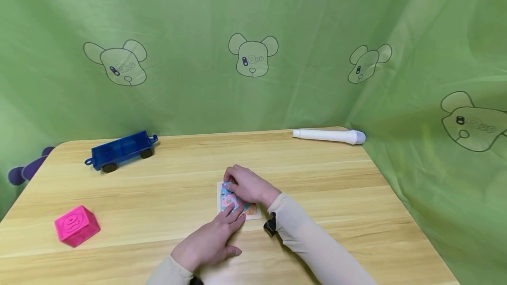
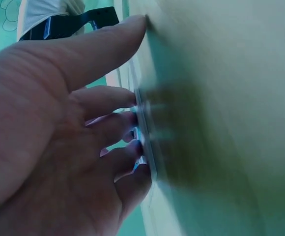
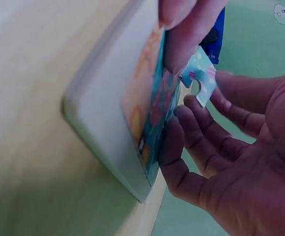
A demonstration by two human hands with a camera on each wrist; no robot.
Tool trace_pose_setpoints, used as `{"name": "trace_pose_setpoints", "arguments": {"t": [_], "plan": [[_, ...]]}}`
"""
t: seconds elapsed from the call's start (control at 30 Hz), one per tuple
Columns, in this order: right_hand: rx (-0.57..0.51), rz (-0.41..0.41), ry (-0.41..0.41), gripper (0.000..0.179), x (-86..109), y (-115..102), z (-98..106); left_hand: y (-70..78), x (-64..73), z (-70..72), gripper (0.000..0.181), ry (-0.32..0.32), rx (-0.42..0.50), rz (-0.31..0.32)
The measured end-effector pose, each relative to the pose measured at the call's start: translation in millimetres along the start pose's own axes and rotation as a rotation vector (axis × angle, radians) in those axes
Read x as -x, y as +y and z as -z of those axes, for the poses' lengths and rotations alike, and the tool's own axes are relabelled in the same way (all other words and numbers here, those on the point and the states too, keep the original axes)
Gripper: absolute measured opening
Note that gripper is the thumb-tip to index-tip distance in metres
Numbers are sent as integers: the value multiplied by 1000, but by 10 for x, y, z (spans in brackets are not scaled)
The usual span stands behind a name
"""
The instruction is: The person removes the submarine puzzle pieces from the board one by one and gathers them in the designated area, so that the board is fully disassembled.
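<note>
Note the hand states: your left hand (image 1: 210, 242) has its fingers extended, fingertips resting on the puzzle board (image 3: 102, 98); your right hand (image 1: 249, 184) pinches a puzzle piece (image 3: 206, 73) between thumb and fingers. The board lies flat on the desk (image 1: 158, 206), well apart from the far edge, roughly midway between the left and right edges.

Caution: a loose pinch could let the piece slip or turn. Pressing it down while tilted could jam it or lift a neighbour. If left-hand pressure slackens, the board may slide.

Piece: light blue, white dots, pink patch, curved notch; raised off the board. Board: pale rim, rounded corner, picture in pink, turquoise and orange. Your fingers hide part of the picture.
</note>
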State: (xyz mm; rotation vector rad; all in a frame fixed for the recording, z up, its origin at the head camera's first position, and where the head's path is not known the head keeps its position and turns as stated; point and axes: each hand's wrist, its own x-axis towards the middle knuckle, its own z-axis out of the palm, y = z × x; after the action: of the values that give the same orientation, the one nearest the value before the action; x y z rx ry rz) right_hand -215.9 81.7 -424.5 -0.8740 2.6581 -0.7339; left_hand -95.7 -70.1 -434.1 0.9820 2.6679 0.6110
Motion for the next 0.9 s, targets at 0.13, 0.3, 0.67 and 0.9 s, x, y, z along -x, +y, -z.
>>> {"name": "trace_pose_setpoints", "arguments": {"t": [0.13,0.3,0.67,0.9], "plan": [[-33,-10,7,3,-28,15,-14,11,0,1,75,-1,3,7],[-77,-24,11,4,14,-7,23,11,7,-24,77,-6,7,0],[-230,15,141,8,131,248,349,13,13,-38,77,-8,7,-3],[-364,-113,223,12,173,548,572,6,23,-31,78,-11,37,4]]}}
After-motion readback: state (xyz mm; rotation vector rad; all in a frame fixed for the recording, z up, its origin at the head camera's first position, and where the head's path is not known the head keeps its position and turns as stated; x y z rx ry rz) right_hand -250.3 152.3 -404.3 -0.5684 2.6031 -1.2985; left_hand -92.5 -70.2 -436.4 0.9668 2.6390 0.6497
